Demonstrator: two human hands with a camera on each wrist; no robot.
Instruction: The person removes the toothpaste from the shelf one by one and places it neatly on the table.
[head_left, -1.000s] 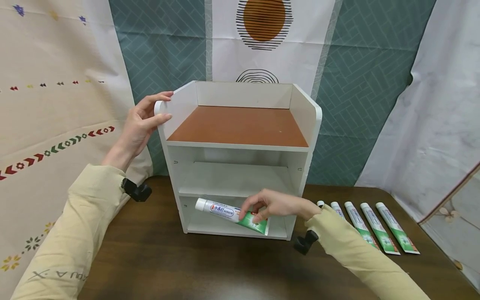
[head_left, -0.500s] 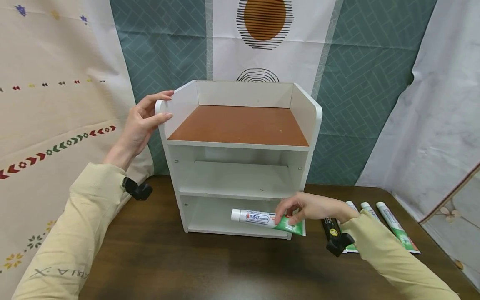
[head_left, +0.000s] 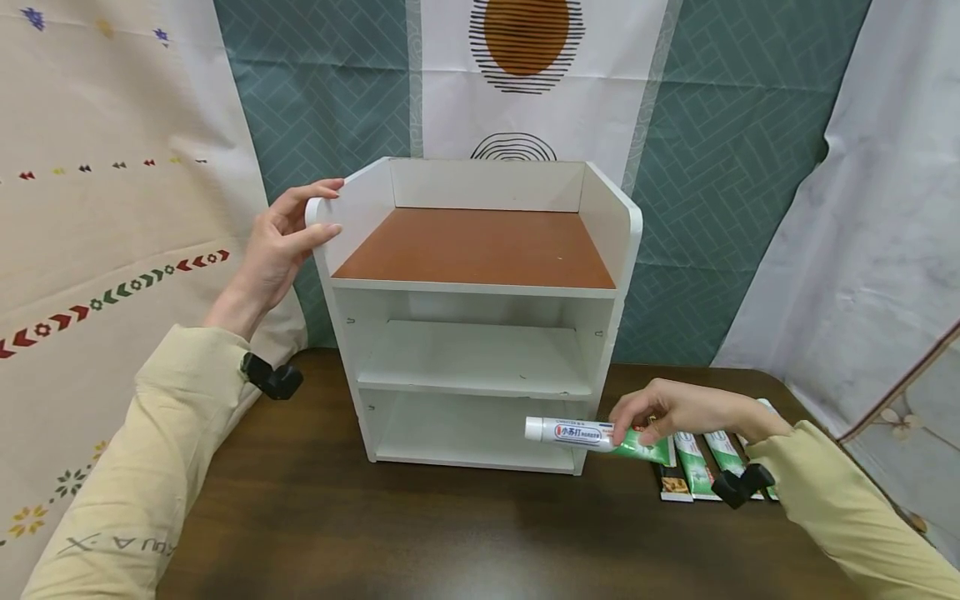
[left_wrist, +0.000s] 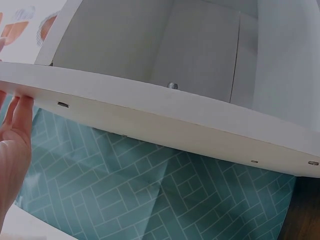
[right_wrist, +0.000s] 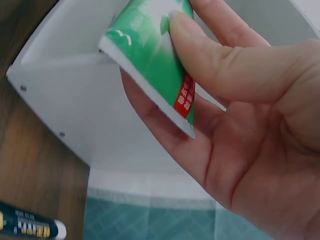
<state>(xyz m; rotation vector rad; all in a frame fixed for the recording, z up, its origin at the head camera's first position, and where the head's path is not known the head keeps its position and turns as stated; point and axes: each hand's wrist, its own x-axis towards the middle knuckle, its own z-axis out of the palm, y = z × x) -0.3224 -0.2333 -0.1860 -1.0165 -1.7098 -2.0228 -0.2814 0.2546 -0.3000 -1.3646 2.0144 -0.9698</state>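
Shelf unit (head_left: 480, 333) matt white laminated board, brown top panel; toothpaste tube (head_left: 596, 437) glossy plastic; table (head_left: 450, 533) dark smooth wood.

Pale yellow sleeves (head_left: 142, 467), black wrist cameras (head_left: 272, 379)

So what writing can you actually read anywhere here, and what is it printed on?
"小苏打" in red characters on the toothpaste tube that the right hand holds; the smaller print beside it is too blurred to read.
Red panel with white characters on the tube's green end in the right wrist view: unreadable.
Tubes on the table: print too small.
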